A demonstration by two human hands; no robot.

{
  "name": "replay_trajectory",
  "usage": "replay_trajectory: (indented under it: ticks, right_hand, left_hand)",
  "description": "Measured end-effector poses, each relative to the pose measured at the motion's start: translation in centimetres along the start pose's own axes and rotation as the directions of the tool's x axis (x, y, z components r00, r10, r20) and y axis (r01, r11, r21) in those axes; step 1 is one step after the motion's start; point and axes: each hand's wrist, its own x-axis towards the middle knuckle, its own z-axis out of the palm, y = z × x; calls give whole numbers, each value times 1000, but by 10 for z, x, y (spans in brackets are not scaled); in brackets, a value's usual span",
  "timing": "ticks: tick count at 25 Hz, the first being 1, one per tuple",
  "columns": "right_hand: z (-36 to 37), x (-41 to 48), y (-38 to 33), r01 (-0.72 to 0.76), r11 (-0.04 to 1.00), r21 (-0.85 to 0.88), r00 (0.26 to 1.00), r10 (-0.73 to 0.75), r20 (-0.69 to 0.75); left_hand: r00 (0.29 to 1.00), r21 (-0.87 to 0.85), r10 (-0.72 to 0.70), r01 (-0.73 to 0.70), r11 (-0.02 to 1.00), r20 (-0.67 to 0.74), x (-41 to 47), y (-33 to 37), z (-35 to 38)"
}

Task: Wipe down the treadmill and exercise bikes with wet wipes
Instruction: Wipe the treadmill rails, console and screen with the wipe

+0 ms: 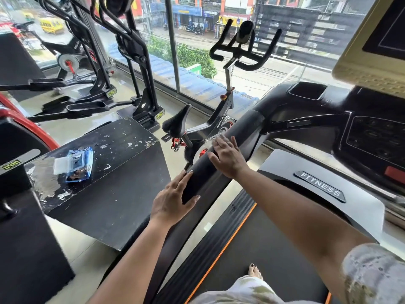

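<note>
On the treadmill's left handrail (221, 150), both of our hands are resting: we are standing on the treadmill belt (263, 249), one bare foot (255, 272) showing at the bottom of the view. Our left hand (173, 200) is lying lower on the rail, fingers extended along its outer side and thumb wrapped over the top, a loose open grasp on the rail with nothing else in it. Our right hand (226, 155) is sitting higher up the same rail, palm down and fingers spread flat across the top; a pale edge is showing at the fingertips, possibly a wipe, but we cannot tell for sure. Wet wipes pack (75, 164), blue with a clear flip lid, is lying flat on the scuffed black worktop (122, 172) to the left of the rail, well apart from both hands. Beyond the rail, an exercise bike (210, 119) is standing by the window (197, 62), black saddle facing us, handlebars up high. Two elliptical machines (122, 73) are standing further left along the glass. Treadmill console (372, 132) is filling the upper right, with a silver motor cover marked FITNESS (320, 186) below it. A light patterned sleeve (372, 273) is covering our right upper arm.
</note>
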Motion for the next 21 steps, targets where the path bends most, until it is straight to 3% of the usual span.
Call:
replay_trajectory:
  ticks: [5,8,10,12,15,18,19,21]
  right_hand:
    - [21,-55,4,332,943,-27,934,-332,-130]
    - [15,-49,16,207,977,-56,958,-214,-189]
    - [12,-33,5,41,999,-22,992,-43,-122]
    - [10,-21,-18,-15,1000,-22,999,15,-35]
    - [17,-34,-37,167,986,-18,986,-167,1]
    - [26,-66,-19,383,924,-8,919,-382,-101]
    - [25,-66,-9,401,914,-58,903,-405,-144]
    - [18,-54,-3,294,950,-107,939,-308,-152]
  left_hand:
    - [1000,-1,-26,26,1000,-1,-19,-11,-2]
    - [1000,1,-30,30,1000,-9,-27,-17,-4]
    - [999,-7,-32,32,999,-6,-34,-21,-2]
    - [999,-26,-34,34,999,-11,-41,-26,-2]
    - [1000,-52,-23,22,998,-22,-51,-38,-2]
    - [999,-83,-17,14,996,-39,-65,-52,3]
    - [999,-89,-8,3,996,-49,-70,-56,4]
    - [999,-88,-4,-1,996,-50,-72,-59,4]
